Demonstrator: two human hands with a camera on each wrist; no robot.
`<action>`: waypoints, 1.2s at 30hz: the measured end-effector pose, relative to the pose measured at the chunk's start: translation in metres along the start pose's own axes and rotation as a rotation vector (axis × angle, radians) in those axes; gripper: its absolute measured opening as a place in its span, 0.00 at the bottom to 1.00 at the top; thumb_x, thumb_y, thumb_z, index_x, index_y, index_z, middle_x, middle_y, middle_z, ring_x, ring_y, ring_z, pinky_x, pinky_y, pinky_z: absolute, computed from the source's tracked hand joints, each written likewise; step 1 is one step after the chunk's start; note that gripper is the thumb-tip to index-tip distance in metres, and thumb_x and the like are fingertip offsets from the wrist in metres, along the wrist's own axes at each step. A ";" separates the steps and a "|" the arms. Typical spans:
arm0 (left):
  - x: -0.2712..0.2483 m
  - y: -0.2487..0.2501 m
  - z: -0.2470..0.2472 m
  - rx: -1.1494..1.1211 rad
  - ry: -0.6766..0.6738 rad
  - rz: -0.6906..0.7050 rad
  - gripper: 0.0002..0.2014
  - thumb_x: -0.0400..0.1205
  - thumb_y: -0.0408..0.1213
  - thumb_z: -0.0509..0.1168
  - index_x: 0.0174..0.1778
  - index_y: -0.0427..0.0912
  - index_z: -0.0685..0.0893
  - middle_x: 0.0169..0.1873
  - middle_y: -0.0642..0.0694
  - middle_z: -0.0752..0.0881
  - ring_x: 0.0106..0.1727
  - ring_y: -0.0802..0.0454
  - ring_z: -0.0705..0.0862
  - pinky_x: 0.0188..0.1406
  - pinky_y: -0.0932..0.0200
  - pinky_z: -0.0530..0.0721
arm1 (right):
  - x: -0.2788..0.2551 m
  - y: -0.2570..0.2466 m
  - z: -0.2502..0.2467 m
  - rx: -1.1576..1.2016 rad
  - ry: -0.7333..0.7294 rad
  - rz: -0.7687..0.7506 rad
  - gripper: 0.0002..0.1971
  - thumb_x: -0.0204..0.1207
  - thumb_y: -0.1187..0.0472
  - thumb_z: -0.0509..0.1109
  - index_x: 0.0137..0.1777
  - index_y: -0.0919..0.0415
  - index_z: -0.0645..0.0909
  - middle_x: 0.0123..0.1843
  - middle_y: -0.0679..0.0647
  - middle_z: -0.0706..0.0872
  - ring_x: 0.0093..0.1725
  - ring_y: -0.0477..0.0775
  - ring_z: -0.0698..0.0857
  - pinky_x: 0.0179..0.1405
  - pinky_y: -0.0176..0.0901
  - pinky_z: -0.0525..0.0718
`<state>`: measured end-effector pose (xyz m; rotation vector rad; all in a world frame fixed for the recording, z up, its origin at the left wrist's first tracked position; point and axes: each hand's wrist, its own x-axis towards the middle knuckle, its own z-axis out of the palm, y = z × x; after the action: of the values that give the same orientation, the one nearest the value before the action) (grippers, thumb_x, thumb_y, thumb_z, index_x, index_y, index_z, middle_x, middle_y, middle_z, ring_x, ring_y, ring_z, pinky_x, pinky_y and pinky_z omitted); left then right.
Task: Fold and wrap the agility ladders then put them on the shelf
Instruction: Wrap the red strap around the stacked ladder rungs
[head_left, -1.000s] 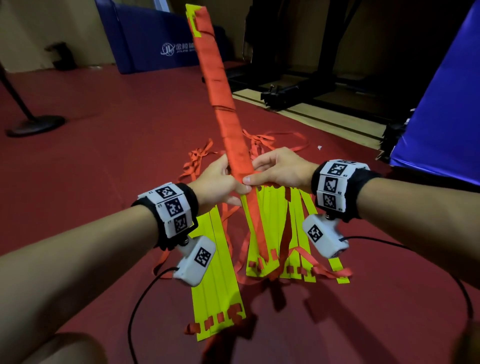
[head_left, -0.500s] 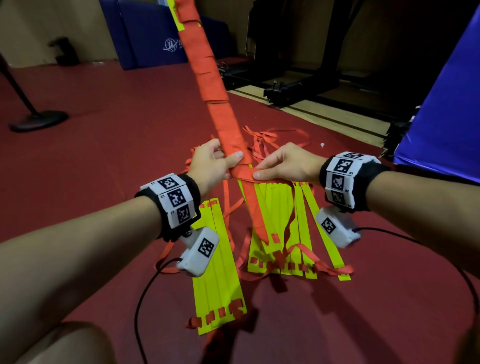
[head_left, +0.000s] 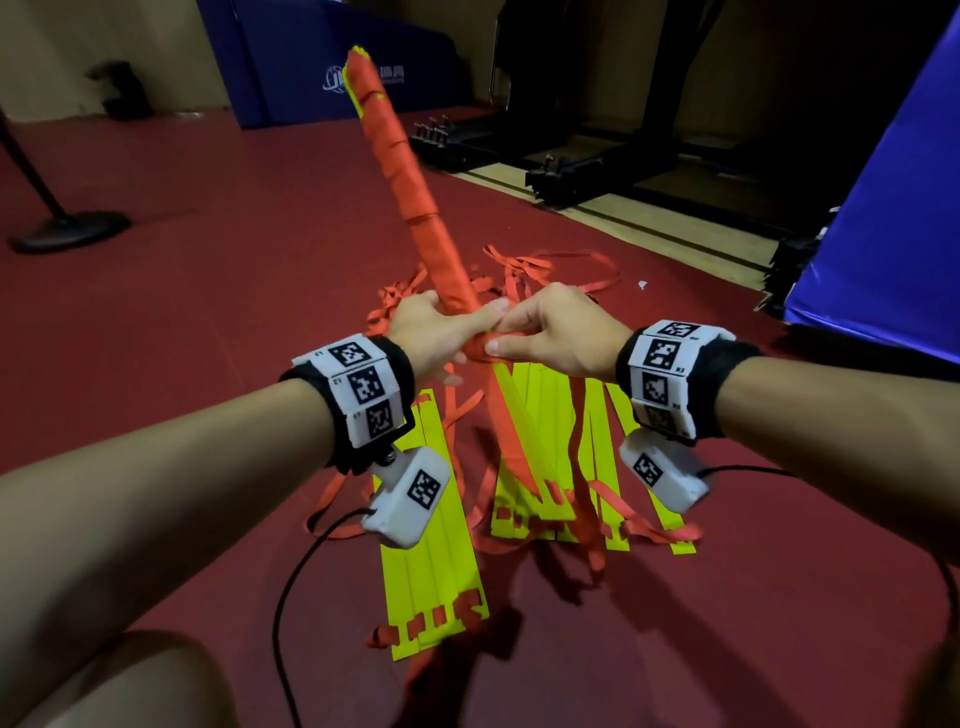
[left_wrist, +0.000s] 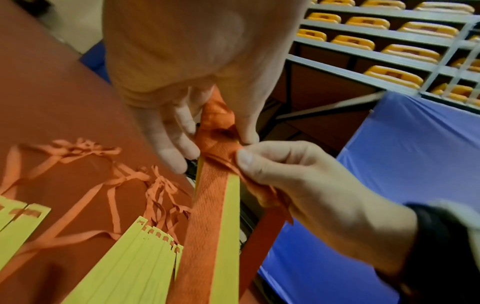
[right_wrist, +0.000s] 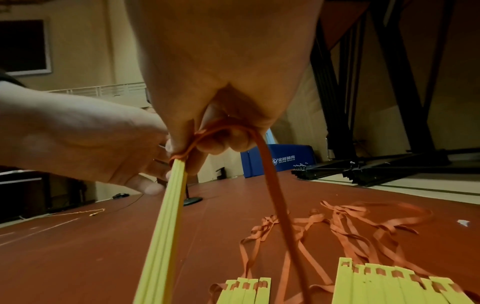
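Holding one bundle of stacked yellow slats between your two hands, you keep it tilted up and away from you over the red floor. Your left hand closes around the bundle, thumb on the near side and fingers on the far side. Your right hand pinches the orange strap with thumb and forefinger, just beside the left thumb, and a loop of strap runs around its curled fingers in the right wrist view.

The strap is flat woven webbing, wound in a spiral over the upper part of the bundle; only a small yellow tip shows at the top. Below your hands the slats are still bare: thin, flat, smooth plastic strips, and the strap lies along them.

On the floor under your arms I count two more groups of slats. The left group shows about four slats side by side. The right group is fanned out wider; I cannot count its slats exactly. Each slat has a small rectangular slot near its end, with orange strap passing through. Loose straps lie tangled on the floor behind the groups.

Two blue mats are in view, one far and one at your right.
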<state>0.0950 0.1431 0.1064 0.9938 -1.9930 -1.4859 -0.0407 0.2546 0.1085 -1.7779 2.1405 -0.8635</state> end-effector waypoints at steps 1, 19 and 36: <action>0.001 0.000 0.000 -0.017 -0.008 -0.033 0.22 0.79 0.49 0.79 0.61 0.36 0.86 0.29 0.48 0.82 0.27 0.53 0.81 0.21 0.57 0.88 | -0.001 0.000 0.001 -0.014 -0.007 0.001 0.09 0.80 0.53 0.77 0.46 0.58 0.93 0.36 0.58 0.91 0.32 0.41 0.78 0.36 0.34 0.77; 0.009 -0.008 -0.005 -0.162 -0.205 0.014 0.08 0.93 0.29 0.55 0.64 0.43 0.76 0.52 0.47 0.90 0.51 0.43 0.90 0.40 0.44 0.91 | 0.002 0.011 0.004 0.134 -0.278 0.239 0.15 0.81 0.52 0.77 0.48 0.67 0.86 0.38 0.57 0.87 0.30 0.51 0.78 0.28 0.40 0.77; 0.004 -0.003 -0.010 -0.302 -0.337 -0.119 0.10 0.88 0.24 0.59 0.60 0.40 0.80 0.52 0.41 0.92 0.48 0.44 0.91 0.39 0.38 0.93 | -0.004 0.010 -0.005 0.349 -0.217 0.232 0.10 0.84 0.58 0.73 0.44 0.63 0.81 0.31 0.52 0.83 0.24 0.45 0.77 0.26 0.42 0.80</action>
<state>0.1004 0.1328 0.1070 0.7849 -1.8676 -2.0614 -0.0501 0.2603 0.1059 -1.3552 1.8751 -0.8749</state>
